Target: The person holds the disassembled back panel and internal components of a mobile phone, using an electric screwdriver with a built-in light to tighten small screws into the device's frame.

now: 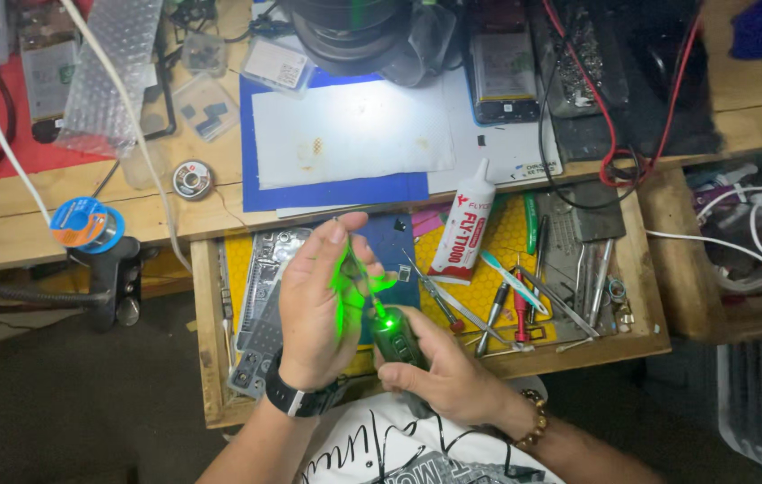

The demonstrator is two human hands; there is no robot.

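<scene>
Two hands over an open drawer, and it's all about that green light. The right hand (448,372) is wrapped around a small dark green torch-like gadget (396,339), fingers clenched round its body, and the lit tip points up and a bit left, straight at the left hand (320,300). So the gadget's long axis runs from the right fist, low and near the person's chest, up toward the left palm – the two are just beside each other, the glowing tip sitting right under the left fingers.

Left hand is held up with the palm turned inward, thumb and fingers pinched on something thin and small, washed out by green glare, so I can't tell what the thing is. There's a black watch (296,397) on that wrist and a beaded bracelet (535,419) on the right one.

Underneath – the wooden drawer (206,350) has a yellow mat, phone frames on the left side, and tweezers and screwdrivers (497,309) scattered to the right, well clear of both hands. A white glue tube (463,224) lies tilted across the drawer's top edge. Up on the bench there's a white sheet (354,134) on a blue mat and a solder spool (85,224) off to the left
</scene>
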